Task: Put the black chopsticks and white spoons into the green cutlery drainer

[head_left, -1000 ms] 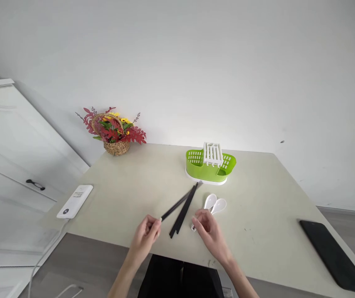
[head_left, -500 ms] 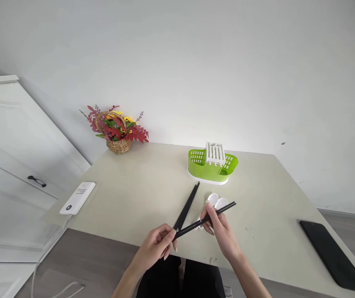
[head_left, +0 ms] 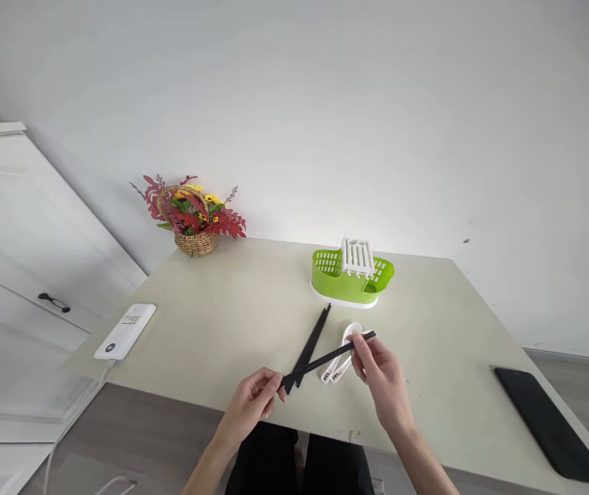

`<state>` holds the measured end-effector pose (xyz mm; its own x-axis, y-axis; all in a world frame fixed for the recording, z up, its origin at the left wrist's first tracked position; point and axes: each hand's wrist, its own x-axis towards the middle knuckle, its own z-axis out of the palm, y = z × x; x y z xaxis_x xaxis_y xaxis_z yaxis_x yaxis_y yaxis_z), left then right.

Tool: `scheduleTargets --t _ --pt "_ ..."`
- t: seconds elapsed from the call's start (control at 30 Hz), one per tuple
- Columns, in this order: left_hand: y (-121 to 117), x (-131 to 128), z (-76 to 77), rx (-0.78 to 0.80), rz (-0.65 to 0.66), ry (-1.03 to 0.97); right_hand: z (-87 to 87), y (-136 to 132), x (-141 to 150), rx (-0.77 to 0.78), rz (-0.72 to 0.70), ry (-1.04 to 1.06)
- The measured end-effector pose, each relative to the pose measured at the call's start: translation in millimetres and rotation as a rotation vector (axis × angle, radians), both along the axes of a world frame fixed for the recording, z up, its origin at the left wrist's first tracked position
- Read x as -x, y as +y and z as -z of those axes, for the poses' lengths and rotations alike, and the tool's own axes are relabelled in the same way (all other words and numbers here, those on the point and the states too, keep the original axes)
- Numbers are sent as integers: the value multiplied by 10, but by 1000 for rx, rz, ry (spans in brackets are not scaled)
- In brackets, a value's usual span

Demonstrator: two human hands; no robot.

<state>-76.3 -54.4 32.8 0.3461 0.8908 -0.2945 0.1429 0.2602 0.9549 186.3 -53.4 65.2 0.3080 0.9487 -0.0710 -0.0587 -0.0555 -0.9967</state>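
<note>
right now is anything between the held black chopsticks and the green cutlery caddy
Nothing upright is visible between the held black chopsticks and the green cutlery caddy; only the loose black chopsticks and white soup spoons lie on the table there.

A plain pale wall [head_left: 294, 117] rises behind a light-topped table [head_left: 222, 302], brightest just above the table's back edge and marred by a small dark mark [head_left: 466, 241]. At left stands a white panelled cabinet [head_left: 10, 227] with a dark handle [head_left: 53, 302]. Grey-brown floor [head_left: 170, 426] shows on both sides, meeting a skirting board [head_left: 572, 353] at right.
</note>
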Motion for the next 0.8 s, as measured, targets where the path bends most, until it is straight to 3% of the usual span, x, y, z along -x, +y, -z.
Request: scheduleTargets --t 0.1,0.17,0.27,0.33,0.43,0.57,0.7,0.8 --pt "109 8 96 -55 -23 53 -79 65 -138 -4 -48 -82" --pt "255 33 202 -158 -116 166 -180 137 -260 -43 -52 -148" --pt "597 98 422 -433 -367 440 -442 294 -464 -149 2 -342" --pt "883 138 585 -649 -443 642 -675 440 -593 -256 64 -460" --pt "1308 164 798 -866 -442 909 -1029 738 -753 -394 147 -570" --pt "1696 161 966 -876 -335 1163 -1337 1255 -886 -416 162 -722" --pt "1874 180 1016 -926 -188 1210 -1373 1798 -956 -350 84 -845" --pt "1937 195 1015 -930 -166 1209 -1305 2163 -987 -272 -16 -900"
